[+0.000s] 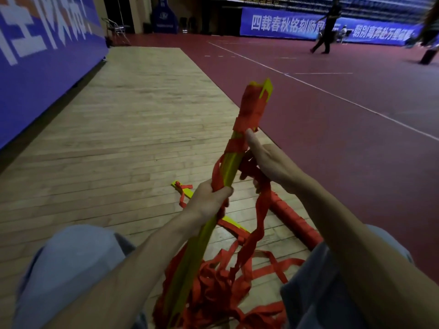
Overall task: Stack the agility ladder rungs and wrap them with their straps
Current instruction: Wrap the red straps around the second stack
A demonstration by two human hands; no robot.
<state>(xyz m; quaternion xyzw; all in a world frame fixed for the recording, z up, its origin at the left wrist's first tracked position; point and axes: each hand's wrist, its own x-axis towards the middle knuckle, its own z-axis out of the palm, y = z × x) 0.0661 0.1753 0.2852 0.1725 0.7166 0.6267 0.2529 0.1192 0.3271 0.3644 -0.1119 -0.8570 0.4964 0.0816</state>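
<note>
A stack of yellow ladder rungs stands tilted upright between my knees, its upper part wound in red strap. My left hand grips the stack around its middle. My right hand holds a loose length of red strap beside the stack, thumb pressed against the wound part. Loose red strap lies tangled on the floor under the stack. A second bundle fully wrapped in red lies on the floor by my right knee. One loose yellow rung lies behind my left hand.
I sit on a wooden floor strip. A blue banner wall runs along the left. Red court flooring with white lines lies to the right. A person walks far off. A folding chair stands at the back.
</note>
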